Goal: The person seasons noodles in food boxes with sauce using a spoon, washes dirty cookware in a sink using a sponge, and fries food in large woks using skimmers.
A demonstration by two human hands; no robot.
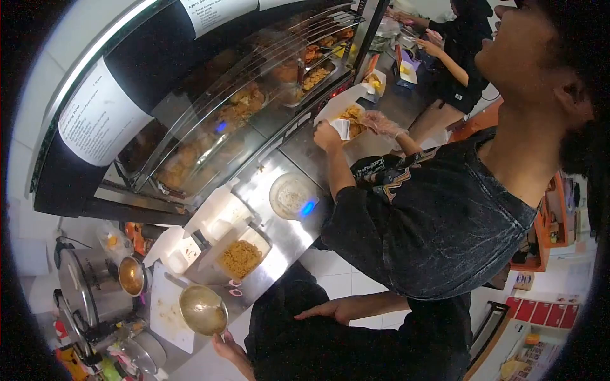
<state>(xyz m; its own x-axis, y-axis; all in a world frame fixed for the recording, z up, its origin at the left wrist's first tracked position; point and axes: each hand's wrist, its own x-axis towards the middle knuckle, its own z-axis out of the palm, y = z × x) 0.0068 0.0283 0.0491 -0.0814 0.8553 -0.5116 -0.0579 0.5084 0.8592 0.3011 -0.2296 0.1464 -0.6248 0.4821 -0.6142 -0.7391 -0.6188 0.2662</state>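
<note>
I am gripping the rim of a round, silvery metal bowl (203, 309) with the closed fingers of my left hand (229, 348); the bowl is sitting on or just above a white rectangular cutting board (166, 311), I cannot tell which. It is looking nearly emptied, only brownish residue marking its dull inside. Portioning, I judge, is well along: beside the board, an open white cardboard box (259, 238) is holding yellow-brown noodles (241, 259), its lid not yet closed. Near the board, pink-handled scissors (235, 292) are lying on the stainless-steel table (279, 244). My right hand (324, 311) is hanging well apart from the board, fingers loosely extending, nothing showing in it. Farther from the board, a co-worker's clear-gloved hand (383, 123) is reaching into another box (333, 106).
</note>
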